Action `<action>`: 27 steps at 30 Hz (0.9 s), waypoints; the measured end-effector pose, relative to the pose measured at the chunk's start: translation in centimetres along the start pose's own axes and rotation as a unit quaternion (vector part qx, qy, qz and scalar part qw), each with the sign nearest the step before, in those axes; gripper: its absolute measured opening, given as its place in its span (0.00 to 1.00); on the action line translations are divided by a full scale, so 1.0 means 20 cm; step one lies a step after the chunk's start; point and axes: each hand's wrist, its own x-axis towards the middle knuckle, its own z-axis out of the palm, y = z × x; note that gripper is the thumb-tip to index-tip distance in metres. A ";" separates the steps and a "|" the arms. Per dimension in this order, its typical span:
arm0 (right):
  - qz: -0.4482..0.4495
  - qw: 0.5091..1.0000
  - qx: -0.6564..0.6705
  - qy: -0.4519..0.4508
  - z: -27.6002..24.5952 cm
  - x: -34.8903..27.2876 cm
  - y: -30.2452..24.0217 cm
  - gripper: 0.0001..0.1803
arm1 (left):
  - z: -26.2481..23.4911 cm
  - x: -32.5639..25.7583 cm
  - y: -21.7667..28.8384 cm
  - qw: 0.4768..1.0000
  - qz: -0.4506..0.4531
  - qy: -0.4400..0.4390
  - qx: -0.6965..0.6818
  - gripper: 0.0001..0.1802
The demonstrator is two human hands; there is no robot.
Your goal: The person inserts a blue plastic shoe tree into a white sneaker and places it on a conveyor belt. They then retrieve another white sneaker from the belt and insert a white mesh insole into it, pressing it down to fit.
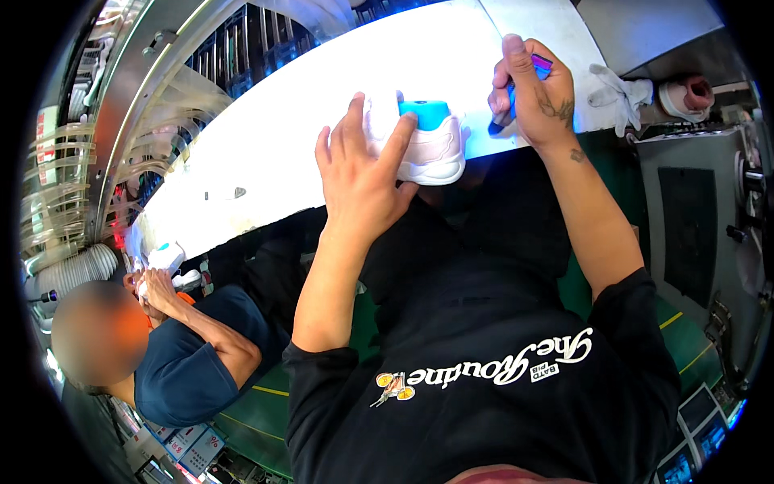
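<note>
A white and pale pink sneaker (435, 152) lies on the white worktable, with a bright blue piece (429, 114) showing in its opening. My left hand (355, 181) holds the sneaker from its left side. The index finger reaches to the shoe's opening and the thumb rests near the sole; the other fingers spread over the pale part beyond, partly lost in glare. To the right of the shoe, my right hand (544, 101) is closed around a blue pen-like tool (511, 107) with a dark tip pointing down at the table. The tool and the sneaker are apart.
The white worktable (274, 161) curves away leftward, a small grey piece (239, 193) on it. At its right end lie a white glove (619, 98) and another shoe (685, 98). A co-worker (201, 363) at the lower left handles a white shoe (166, 257). Metal racks stand behind.
</note>
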 end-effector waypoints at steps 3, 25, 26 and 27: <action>0.029 0.999 -0.023 0.029 0.00 -0.03 0.11 0.25 | 0.05 0.01 0.08 1.000 0.002 0.019 0.008 0.57; -0.039 0.864 -0.484 -0.135 -0.14 0.13 0.02 0.28 | 0.21 0.01 0.03 0.985 0.019 0.172 0.013 0.58; -0.027 0.840 -0.525 -0.135 -0.12 0.12 0.04 0.33 | 0.20 0.02 0.03 0.986 0.012 0.165 0.016 0.58; -0.107 0.817 -0.554 -0.123 -0.15 0.12 0.17 0.34 | 0.19 0.01 0.04 0.987 0.009 0.161 0.008 0.57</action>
